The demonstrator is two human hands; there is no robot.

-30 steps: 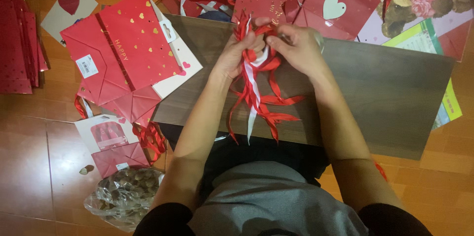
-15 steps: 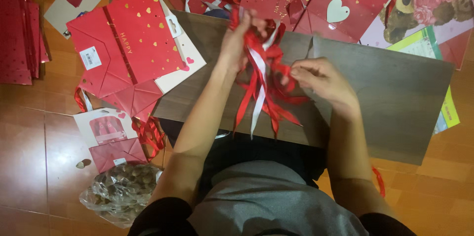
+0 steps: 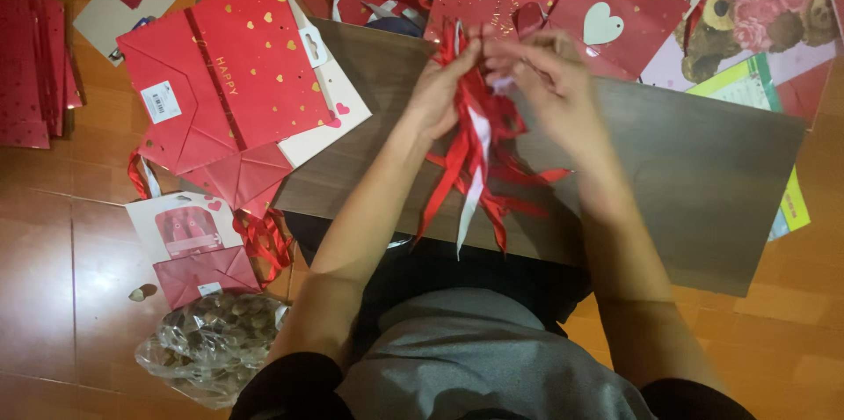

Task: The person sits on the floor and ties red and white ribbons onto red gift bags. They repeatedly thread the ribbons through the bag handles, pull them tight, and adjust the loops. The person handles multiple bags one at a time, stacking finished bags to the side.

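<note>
A bundle of red and white ribbons (image 3: 475,152) hangs over the middle of a low dark-brown wooden board (image 3: 703,182), its upper ends gathered between the two hands and its loose tails trailing down toward the board's near edge. The left hand (image 3: 440,90) is closed around the top of the bundle, fingers wrapped on the strands. The right hand (image 3: 549,77) meets it from the other side, fingertips pinched on the same ribbon ends, so the two hands are together, nearly touching, above the far half of the board. Left of the board a large red gift bag with gold hearts (image 3: 224,68) lies flat on the floor, partly over a white card (image 3: 325,116) that touches the board's left corner. Nearer the person than that bag lie a smaller red folded bag (image 3: 242,175), a white-and-red package (image 3: 180,225), and a clear plastic bag of brown pieces (image 3: 207,345). Beyond the board's far edge lies a red bag with a white heart (image 3: 615,11), and to its right a pink sheet printed with teddy bears and roses (image 3: 760,7).
</note>
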